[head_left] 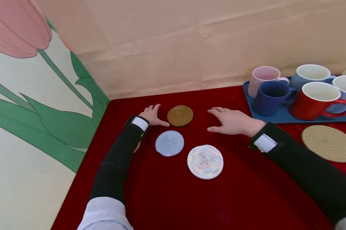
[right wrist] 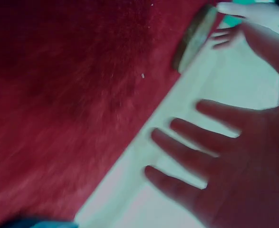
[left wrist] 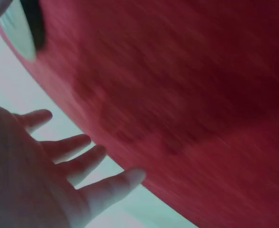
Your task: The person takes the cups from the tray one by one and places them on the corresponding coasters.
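Grey sleeve [head_left: 105,213], lower left of the head view, continuing into a black cuff [head_left: 112,171]. Left hand [head_left: 152,115], left of centre: fingers spread, grasping nothing, thumb just beside the brown disc [head_left: 180,115]; contact cannot be determined. Right hand [head_left: 231,122], right of centre: likewise unclenched and holding nothing, thumb parted from the fingers, apart from the disc. The disc lies flat on the red cloth [head_left: 173,198], above centre, between the hands. Below it lie a blue coaster [head_left: 169,143] and, lower and to the right, a patterned coaster [head_left: 205,162]. A woven coaster [head_left: 137,147] is mostly hidden by the left forearm. Upper right: blue tray [head_left: 276,120] bearing a pink mug [head_left: 254,85], navy mug [head_left: 265,103], red mug [head_left: 306,105] and two pale blue mugs [head_left: 312,72]; below it, a tan mat [head_left: 329,143]. Upper left: tulip mural [head_left: 19,27].
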Demonstrator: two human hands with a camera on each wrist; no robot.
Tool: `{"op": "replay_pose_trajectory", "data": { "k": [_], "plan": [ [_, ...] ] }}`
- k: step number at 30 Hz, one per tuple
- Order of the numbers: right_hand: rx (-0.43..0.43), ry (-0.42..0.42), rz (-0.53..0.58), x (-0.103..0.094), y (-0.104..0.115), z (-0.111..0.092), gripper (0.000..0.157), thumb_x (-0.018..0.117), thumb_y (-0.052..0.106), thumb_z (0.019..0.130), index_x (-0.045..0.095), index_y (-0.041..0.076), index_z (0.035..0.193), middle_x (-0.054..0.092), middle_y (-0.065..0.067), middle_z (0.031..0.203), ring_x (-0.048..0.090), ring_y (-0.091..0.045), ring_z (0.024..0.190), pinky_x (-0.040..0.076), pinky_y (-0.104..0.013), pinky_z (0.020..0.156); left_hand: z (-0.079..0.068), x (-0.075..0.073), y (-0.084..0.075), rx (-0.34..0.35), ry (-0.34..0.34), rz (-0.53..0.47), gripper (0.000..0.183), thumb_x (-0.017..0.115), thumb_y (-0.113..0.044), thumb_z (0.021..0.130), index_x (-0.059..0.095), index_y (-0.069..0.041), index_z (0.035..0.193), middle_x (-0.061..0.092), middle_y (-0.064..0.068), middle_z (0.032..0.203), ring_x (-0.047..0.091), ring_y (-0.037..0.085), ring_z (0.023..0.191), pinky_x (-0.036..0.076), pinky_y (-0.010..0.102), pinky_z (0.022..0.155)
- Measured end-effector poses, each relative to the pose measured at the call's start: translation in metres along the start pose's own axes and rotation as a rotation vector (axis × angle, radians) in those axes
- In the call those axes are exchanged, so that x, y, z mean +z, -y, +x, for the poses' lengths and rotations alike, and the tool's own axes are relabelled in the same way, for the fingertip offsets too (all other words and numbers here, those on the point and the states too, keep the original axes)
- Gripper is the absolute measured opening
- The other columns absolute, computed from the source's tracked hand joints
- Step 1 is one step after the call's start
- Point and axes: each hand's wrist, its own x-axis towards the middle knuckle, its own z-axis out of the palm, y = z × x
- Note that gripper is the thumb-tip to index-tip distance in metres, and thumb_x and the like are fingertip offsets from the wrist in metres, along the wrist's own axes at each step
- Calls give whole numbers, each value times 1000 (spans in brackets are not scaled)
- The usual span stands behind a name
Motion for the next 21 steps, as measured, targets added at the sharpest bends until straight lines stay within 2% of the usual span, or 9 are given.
{"op": "replay_pose_trajectory", "data": {
  "k": [5, 10, 15, 21],
  "plan": [
    [-68, -33, 34, 7, 13, 49, 87, 69, 48, 94, 30, 3, 158, 27, -28, 161, 32, -46, 146, 37, -61, 110, -5, 2, 23, -75, 92, -31, 109, 73, -56, 86, 10, -13, 164, 12, 24, 167, 17, 43, 152, 28, 55, 118],
    [-89, -45, 40, 17, 33, 86, 95, 67, 54, 91, 24, 7, 161, 18, -25, 166, 23, -45, 150, 32, -59, 115, -8, 4, 29, -84, 131, -48, 108, 71, -57, 87, 9, -14, 165, 4, 23, 168, 10, 44, 153, 23, 56, 120],
    [-57, -30, 29, 24, 52, 107, 101, 65, 60, 89, 20, 7, 162, 13, -24, 167, 18, -45, 151, 29, -63, 115, -10, 4, 30, -108, 134, -23, 108, 70, -57, 88, 8, -15, 165, 2, 22, 169, 8, 44, 154, 21, 57, 120],
    [8, 14, 59, 34, 59, 124, 104, 64, 61, 88, 16, 7, 163, 7, -23, 168, 13, -46, 152, 29, -65, 114, -3, 7, 34, -128, 130, -14, 109, 71, -57, 87, 8, -14, 165, 2, 22, 169, 8, 45, 153, 22, 57, 120]
  ]
}}
